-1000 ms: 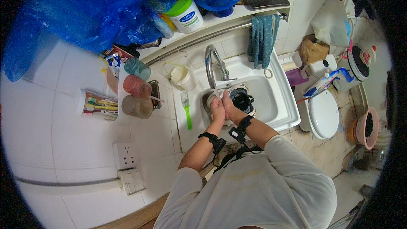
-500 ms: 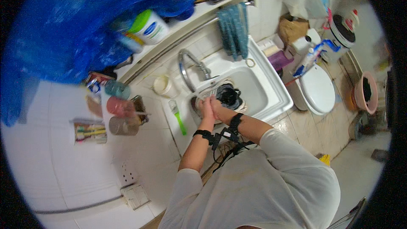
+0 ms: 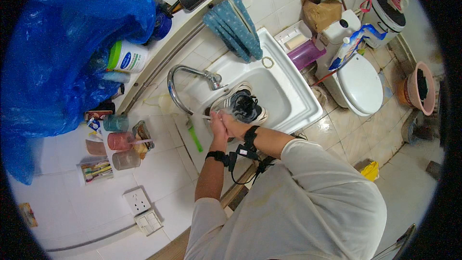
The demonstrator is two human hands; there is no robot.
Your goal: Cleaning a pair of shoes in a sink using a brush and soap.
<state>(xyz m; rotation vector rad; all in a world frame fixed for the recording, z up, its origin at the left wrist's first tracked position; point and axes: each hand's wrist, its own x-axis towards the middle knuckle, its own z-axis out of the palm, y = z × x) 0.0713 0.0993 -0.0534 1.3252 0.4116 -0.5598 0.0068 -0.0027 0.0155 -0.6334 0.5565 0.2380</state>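
At mid-frame, left hand (image 3: pixel 218 126) and right hand (image 3: pixel 231 123) are pressed together, contents impossible to tell, and are best centred under the water (image 3: pixel 202 116) from the faucet (image 3: pixel 171 84).

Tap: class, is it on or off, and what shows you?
The tap is on: a stream of water runs from its spout to the left hand.

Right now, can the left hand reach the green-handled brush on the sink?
Probably yes: the green-handled brush lies just left of the left hand, nothing visibly between, though the left hand is against the right hand.
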